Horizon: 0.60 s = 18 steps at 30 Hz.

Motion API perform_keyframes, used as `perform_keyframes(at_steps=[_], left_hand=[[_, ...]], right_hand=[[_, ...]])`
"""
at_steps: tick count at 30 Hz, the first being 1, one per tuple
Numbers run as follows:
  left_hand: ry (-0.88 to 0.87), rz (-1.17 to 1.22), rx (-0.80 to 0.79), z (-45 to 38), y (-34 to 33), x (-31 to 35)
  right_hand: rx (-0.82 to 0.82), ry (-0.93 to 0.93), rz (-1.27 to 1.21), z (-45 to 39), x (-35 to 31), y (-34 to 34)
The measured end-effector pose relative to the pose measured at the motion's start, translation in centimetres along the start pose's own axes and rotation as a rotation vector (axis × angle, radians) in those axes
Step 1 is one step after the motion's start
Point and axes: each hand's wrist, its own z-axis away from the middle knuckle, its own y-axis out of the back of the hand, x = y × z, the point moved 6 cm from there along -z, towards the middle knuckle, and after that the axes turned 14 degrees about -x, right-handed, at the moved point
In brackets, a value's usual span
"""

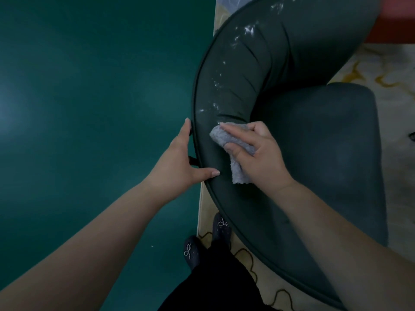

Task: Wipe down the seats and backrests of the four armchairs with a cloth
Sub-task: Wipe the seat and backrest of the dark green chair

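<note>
A dark grey-green armchair [314, 153] with a curved backrest [235, 70] fills the right half of the view, seen from above and behind. White dusty smears dot the top of the backrest. My right hand [258, 153] grips a grey fluffy cloth [226, 140] and presses it on the backrest's inner top. My left hand [182, 158] holds the backrest's outer rim, thumb over the top edge and fingers behind it.
A dark green floor [89, 108] spreads to the left. The chair stands on a pale rug [393, 97] with yellow patterns. My feet in dark shoes [206, 241] stand at the rug's edge. A red object [393, 23] shows at the top right.
</note>
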Motion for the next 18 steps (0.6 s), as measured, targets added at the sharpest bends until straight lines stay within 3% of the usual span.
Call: perform_keyframes(at_steps=[3, 8, 13, 18], left_hand=[[0.014, -0.017, 0.018, -0.5, 0.5, 0.2], [0.034, -0.008, 0.028, -1.0, 1.3, 0.3], [0.038, -0.026, 0.02, -1.5, 1.4, 0.8], [0.018, -0.043, -0.008, -2.2, 2.2, 1.1]], right_hand=[[-0.062, 0.05, 0.06, -1.0, -0.3, -0.5], [0.054, -0.062, 0.023, -1.2, 1.7, 2.4], [-0.047, -0.003, 0.0, -2.8, 0.1, 0.2], [0.07, -0.132, -0.02, -2.4, 1.4, 2.5]])
